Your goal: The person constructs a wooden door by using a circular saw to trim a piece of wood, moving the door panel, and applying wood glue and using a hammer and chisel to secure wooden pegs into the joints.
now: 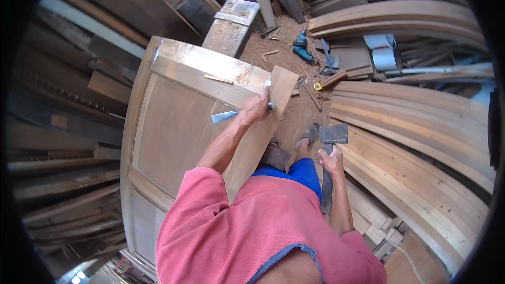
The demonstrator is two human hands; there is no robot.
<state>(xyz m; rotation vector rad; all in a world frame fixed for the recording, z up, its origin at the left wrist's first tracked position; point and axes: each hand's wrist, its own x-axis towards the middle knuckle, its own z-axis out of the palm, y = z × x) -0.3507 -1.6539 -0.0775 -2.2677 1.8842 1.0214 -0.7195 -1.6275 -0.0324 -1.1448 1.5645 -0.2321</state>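
Note:
My left hand (256, 107) is closed around a chisel (225, 116) above the corner of a wooden panelled door (179, 110). The chisel's flat metal blade points left, and the end of its handle sticks out on the right of my fist. One finger reaches up towards a small white patch by the joint of the door frame. On my right side, my right hand (331, 161) grips a mallet (334, 133) by its long dark handle, just under the blocky dark head. The mallet is held away from the door.
A thin wood strip (218, 78) lies on the door. Beyond stands a worn wooden bench (231, 23). On the sawdust-covered floor are a teal power drill (302, 47) and a yellow tape measure (317, 86). Long boards (410, 142) are stacked on the right; more timber (63, 142) leans at left.

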